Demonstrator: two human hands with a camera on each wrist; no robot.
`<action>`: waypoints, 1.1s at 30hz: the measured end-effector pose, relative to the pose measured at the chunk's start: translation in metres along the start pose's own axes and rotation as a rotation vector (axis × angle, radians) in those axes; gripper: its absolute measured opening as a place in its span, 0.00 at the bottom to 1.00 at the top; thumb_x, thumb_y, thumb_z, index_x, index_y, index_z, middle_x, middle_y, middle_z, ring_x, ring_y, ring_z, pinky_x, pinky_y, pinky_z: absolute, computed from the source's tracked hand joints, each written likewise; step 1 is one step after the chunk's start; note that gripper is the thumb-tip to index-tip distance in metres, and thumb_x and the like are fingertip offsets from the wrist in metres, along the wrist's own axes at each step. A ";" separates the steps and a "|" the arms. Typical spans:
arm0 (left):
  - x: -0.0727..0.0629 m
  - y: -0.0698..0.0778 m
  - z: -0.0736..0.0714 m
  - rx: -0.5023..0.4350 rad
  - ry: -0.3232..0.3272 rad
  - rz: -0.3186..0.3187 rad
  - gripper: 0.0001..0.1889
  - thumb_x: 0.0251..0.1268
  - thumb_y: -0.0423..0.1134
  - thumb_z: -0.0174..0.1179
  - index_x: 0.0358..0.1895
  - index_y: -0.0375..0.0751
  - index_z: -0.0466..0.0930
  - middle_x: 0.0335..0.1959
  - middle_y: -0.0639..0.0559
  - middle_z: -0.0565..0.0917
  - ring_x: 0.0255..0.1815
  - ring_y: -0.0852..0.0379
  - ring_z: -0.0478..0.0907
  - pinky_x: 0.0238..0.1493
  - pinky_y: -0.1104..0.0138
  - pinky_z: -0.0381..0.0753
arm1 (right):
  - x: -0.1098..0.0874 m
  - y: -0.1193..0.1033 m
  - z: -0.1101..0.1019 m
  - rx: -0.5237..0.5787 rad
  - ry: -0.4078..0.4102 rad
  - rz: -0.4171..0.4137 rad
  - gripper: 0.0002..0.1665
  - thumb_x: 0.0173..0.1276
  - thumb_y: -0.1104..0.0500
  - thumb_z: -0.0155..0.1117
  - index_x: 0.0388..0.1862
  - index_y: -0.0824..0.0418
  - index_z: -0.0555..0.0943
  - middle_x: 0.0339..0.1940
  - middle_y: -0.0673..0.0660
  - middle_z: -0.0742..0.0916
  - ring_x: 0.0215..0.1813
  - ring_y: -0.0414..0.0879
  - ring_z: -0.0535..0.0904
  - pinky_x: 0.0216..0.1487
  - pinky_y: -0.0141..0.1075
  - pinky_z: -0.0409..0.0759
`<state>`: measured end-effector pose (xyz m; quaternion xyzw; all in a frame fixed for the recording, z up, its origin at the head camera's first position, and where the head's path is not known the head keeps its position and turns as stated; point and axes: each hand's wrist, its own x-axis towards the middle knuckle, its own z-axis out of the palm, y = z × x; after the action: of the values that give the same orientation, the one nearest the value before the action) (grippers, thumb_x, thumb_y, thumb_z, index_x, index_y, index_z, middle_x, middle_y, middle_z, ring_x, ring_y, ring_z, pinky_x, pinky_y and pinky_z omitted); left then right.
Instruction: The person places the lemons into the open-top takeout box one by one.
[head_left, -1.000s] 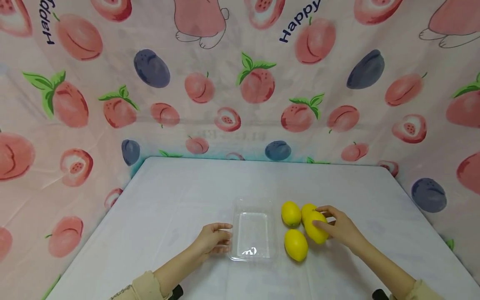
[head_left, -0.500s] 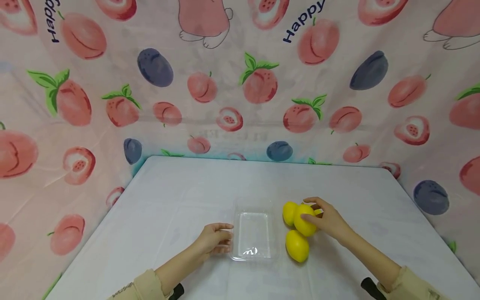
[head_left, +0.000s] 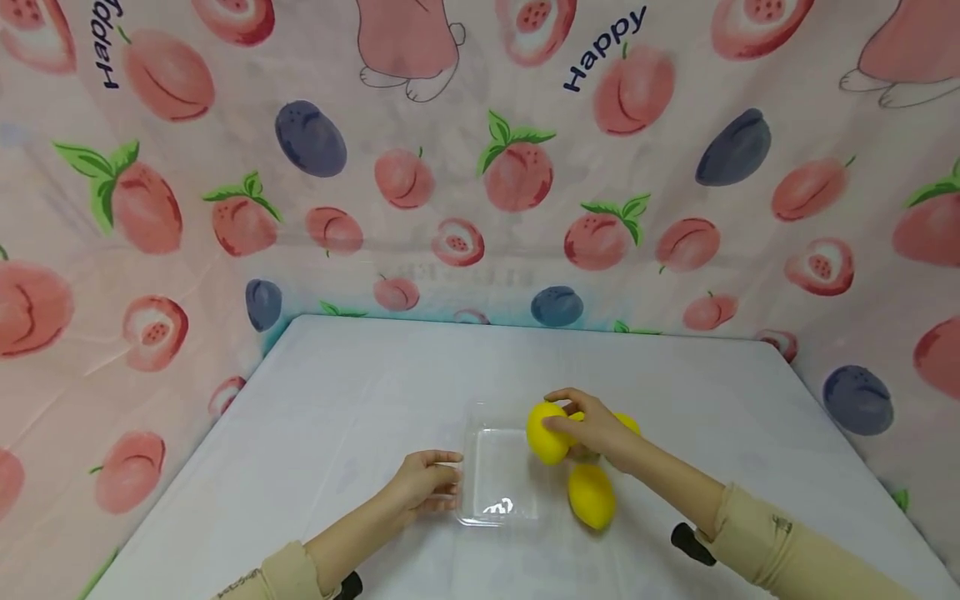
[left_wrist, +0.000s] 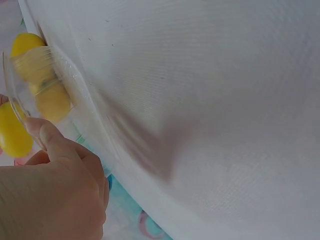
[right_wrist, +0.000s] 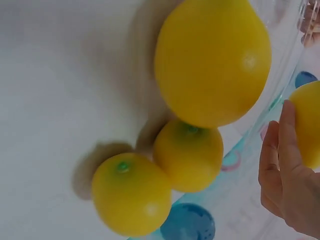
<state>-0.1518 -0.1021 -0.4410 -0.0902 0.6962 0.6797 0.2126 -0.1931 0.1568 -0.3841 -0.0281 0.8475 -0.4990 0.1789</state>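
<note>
My right hand (head_left: 596, 423) holds a yellow lemon (head_left: 546, 435) between thumb and fingers, above the right side of a clear plastic container (head_left: 504, 479). In the right wrist view the same lemon (right_wrist: 309, 125) sits against the fingers at the right edge. My left hand (head_left: 427, 482) grips the container's left wall; in the left wrist view the thumb lies on the rim of the container (left_wrist: 75, 75). Three more lemons rest on the table: a nearer lemon (head_left: 592, 497) right of the container, and two farther back, partly hidden by my right hand and forearm.
A white-covered table (head_left: 360, 392) bears everything. Behind it hangs a pink fruit-print cloth (head_left: 420, 217), which also runs down both sides. In the right wrist view the three lying lemons, among them a lemon with a green stem end (right_wrist: 131, 195), form a close group beside the container.
My right hand has carried its lemon leftward, from over the other lemons to the container's right side. The left hand has stayed at the container's left side.
</note>
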 end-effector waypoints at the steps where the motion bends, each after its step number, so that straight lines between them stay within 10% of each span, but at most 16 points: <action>1: 0.000 0.000 0.000 0.000 0.003 0.001 0.20 0.59 0.27 0.56 0.56 0.26 0.70 0.28 0.52 0.78 0.26 0.61 0.75 0.29 0.71 0.85 | 0.003 -0.001 0.003 0.001 -0.006 -0.003 0.30 0.65 0.54 0.62 0.63 0.62 0.68 0.54 0.67 0.73 0.42 0.50 0.76 0.39 0.40 0.86; 33: 0.001 0.002 -0.004 -0.015 -0.025 -0.027 0.21 0.62 0.30 0.56 0.58 0.29 0.69 0.29 0.52 0.78 0.27 0.61 0.76 0.30 0.70 0.85 | 0.050 -0.016 0.066 -0.071 -0.032 0.070 0.28 0.58 0.56 0.69 0.52 0.64 0.69 0.41 0.61 0.77 0.37 0.48 0.76 0.33 0.41 0.86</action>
<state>-0.1540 -0.1055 -0.4401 -0.0928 0.6871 0.6831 0.2295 -0.2198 0.0819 -0.4127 -0.0126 0.8622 -0.4614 0.2087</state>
